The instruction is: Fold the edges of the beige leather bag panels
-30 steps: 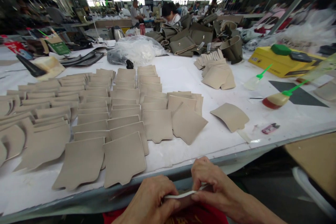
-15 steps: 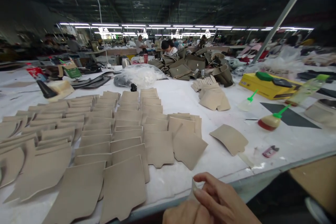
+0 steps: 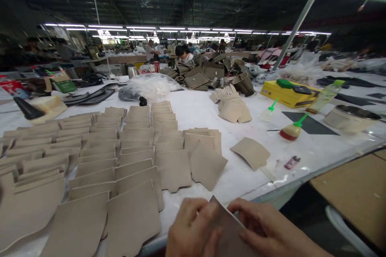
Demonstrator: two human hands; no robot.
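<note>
At the table's front edge, my left hand (image 3: 193, 227) grips a taupe leather-like piece (image 3: 230, 235), with the fingers closed over its left side. The piece is held tilted, one corner pointing up and a pale edge facing right. My right hand (image 3: 265, 225) is curled at that right edge, thumb against the piece; the fingers' contact behind it is partly hidden. Beyond my hands, a similar flat panel (image 3: 208, 164) leans on a stack. Another single panel (image 3: 251, 152) lies apart to the right.
Overlapping rows of panels (image 3: 132, 213) cover the table's left side. Squeeze bottles with green nozzles (image 3: 291, 131), a yellow box (image 3: 283, 98) and a metal-rimmed pot (image 3: 346, 122) stand on the right. A pile of dark olive bags (image 3: 208, 74) lies behind; people sit farther back.
The piece has come up into view between my hands, its broad face now showing. My left hand has moved left and up, apart from the right. The camera view has shifted to the right.
</note>
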